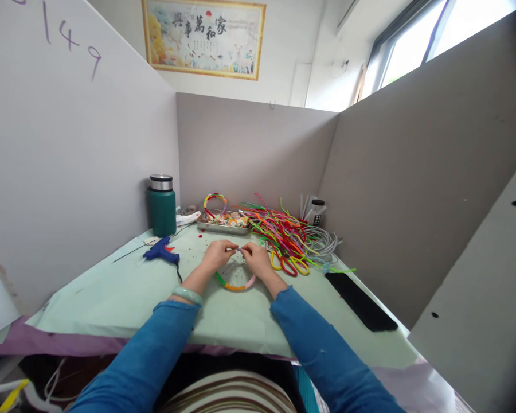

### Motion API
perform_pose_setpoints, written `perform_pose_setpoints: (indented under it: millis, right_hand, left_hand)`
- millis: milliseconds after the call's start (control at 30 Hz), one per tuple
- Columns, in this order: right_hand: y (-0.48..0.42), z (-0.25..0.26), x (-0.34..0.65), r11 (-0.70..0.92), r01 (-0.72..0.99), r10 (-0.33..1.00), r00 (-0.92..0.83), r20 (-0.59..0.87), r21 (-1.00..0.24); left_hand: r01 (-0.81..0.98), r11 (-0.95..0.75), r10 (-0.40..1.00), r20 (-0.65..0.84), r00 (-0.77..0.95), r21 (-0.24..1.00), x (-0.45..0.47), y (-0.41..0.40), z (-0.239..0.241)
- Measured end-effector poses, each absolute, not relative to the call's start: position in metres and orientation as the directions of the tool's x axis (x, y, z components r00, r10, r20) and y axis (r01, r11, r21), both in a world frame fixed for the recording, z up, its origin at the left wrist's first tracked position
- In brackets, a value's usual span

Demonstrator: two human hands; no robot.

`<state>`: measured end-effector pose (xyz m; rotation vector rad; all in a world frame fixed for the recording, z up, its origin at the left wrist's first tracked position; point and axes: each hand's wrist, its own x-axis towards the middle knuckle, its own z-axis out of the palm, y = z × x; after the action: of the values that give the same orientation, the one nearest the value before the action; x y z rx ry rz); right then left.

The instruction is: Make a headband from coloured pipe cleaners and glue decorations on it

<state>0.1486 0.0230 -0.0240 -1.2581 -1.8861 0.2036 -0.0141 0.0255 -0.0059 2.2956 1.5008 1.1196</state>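
Close together over the middle of the table, my left hand [219, 254] and my right hand [257, 259] pinch a colourful pipe-cleaner hoop [236, 287] at its far side. Green, orange and pink wrapped sections show along its near curve. A small purple bit sits between the fingertips of both hands; the rest of the far side is hidden by the hands. To the right of my right hand lies a heap of pipe cleaners [284, 229] in many colours, with yellow and red loops at its near edge. A blue glue gun [162, 250] rests left of my left hand.
A green bottle [162, 211] stands at the back left. Behind my hands is a metal tray [226, 228] of small pieces, with another colourful hoop [215, 196] standing at it. Grey coiled wire [327, 244] and a black phone [361, 301] are on the right. Grey partitions [258, 149] enclose the table.
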Motion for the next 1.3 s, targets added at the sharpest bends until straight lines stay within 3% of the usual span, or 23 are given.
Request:
perform_pose_setpoints:
  millis: [167, 400, 767, 967, 1100, 1200, 1300]
  right_hand:
    - [0.021, -0.024, 0.148, 0.510, 0.675, 0.811, -0.170, 0.559, -0.533]
    - [0.019, -0.023, 0.148, 0.538, 0.661, 0.791, -0.182, 0.585, -0.523]
    - [0.015, -0.019, 0.147, 0.586, 0.622, 0.754, -0.186, 0.629, -0.519]
    - [0.014, -0.018, 0.146, 0.583, 0.619, 0.758, -0.184, 0.625, -0.526]
    - [0.014, -0.018, 0.147, 0.597, 0.607, 0.750, -0.189, 0.634, -0.525]
    - [0.015, -0.019, 0.147, 0.598, 0.609, 0.745, -0.184, 0.641, -0.520]
    - [0.015, -0.019, 0.147, 0.583, 0.621, 0.756, -0.178, 0.630, -0.524]
  left_hand:
    - [0.706, -0.426, 0.875, 0.457, 0.161, 0.566, -0.014, 0.025, -0.006]
    - [0.727, -0.446, 0.854, 0.491, 0.171, 0.522, -0.014, 0.025, -0.003]
    - [0.526, -0.282, 0.959, 0.248, 0.135, 0.802, -0.012, 0.014, 0.006]
    - [0.298, -0.184, 0.975, 0.137, 0.173, 0.937, -0.011, 0.013, 0.006]
    - [0.193, -0.157, 0.975, 0.121, 0.185, 0.969, -0.011, 0.015, 0.005]
    - [0.252, -0.184, 0.973, 0.139, 0.185, 0.950, -0.011, 0.015, 0.005]
    - [0.332, -0.303, 0.949, 0.250, 0.193, 0.893, -0.011, 0.017, 0.003]
